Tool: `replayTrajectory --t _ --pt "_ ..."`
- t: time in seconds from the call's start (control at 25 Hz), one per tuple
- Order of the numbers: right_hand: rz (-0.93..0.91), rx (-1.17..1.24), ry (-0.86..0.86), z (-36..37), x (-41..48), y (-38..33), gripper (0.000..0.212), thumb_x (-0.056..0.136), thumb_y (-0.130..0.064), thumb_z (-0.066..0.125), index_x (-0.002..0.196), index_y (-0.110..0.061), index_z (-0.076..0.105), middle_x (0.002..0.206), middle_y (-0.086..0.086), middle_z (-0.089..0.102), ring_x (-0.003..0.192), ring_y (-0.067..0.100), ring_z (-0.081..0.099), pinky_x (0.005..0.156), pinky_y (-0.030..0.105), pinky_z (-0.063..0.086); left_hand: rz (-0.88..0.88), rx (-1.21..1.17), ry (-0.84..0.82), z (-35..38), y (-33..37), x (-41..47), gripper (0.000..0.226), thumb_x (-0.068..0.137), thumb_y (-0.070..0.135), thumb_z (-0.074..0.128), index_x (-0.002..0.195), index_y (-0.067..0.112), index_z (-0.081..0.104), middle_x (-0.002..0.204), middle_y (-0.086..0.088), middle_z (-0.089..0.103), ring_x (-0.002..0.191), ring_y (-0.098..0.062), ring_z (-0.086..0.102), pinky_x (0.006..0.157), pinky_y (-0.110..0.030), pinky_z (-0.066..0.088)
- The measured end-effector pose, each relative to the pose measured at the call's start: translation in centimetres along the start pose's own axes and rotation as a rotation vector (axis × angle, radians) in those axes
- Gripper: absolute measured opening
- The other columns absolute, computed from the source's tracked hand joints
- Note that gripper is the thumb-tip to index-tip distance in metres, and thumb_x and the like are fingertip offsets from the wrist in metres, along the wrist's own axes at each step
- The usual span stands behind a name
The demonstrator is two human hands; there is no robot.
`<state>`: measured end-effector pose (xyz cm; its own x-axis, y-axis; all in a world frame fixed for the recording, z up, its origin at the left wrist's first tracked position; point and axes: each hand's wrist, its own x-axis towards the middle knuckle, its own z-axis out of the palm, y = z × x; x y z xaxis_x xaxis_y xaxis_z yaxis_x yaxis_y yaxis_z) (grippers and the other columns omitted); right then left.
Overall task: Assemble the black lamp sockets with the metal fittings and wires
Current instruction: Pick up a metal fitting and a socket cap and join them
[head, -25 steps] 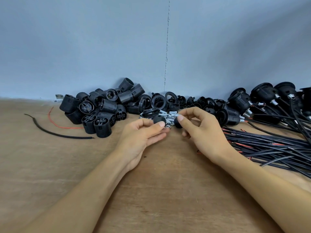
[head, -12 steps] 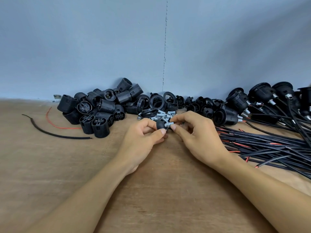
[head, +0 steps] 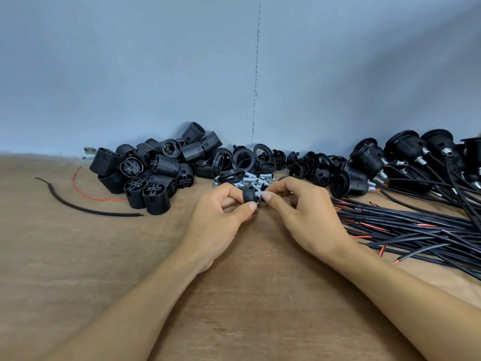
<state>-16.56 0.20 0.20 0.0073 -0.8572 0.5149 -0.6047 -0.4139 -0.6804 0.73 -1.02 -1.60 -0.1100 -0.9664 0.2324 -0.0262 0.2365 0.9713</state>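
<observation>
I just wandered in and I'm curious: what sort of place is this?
Probably a small hand-assembly bench for lamps: piles of black sockets, metal fittings and wires on a wooden table.

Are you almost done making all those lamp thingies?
Not nearly. Some wired sockets lie finished at right. The left hand holds a black cap, the right hand pinches a metal fitting against it. Heaps of socket bodies, loose fittings and wires still wait.

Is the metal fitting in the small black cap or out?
Apparently partly in: the silver threaded metal fitting juts from the small black domed cap.
</observation>
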Motion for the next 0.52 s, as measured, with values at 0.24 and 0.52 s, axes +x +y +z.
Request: replayTrajectory --t 0.24,0.52 --pt "0.028 -0.100 -0.087 -0.22 0.07 -0.07 0.043 0.101 -0.039 0.052 0.064 -0.017 0.061 0.051 -0.010 0.053 0.056 0.008 0.048 0.055 0.015 0.034 0.097 0.206 -0.002 -0.03 0.38 -0.39 0.024 0.087 0.013 0.078 0.077 0.033 0.069 0.085 0.009 0.077 0.083 -0.007 0.074 0.076 -0.025 0.052" --pt "0.100 0.107 -0.145 -0.51 0.16 -0.18 0.014 0.094 -0.038 0.062 0.087 -0.026 0.063 0.072 -0.008 0.066 0.054 0.007 0.053 0.059 0.023 0.045 0.095 0.201 0.048 0.10 0.26 -0.28 0.019 0.083 0.013 0.081 0.075 0.026 0.070 0.078 0.008 0.076 0.077 -0.007 0.073 0.068 -0.019 0.052"
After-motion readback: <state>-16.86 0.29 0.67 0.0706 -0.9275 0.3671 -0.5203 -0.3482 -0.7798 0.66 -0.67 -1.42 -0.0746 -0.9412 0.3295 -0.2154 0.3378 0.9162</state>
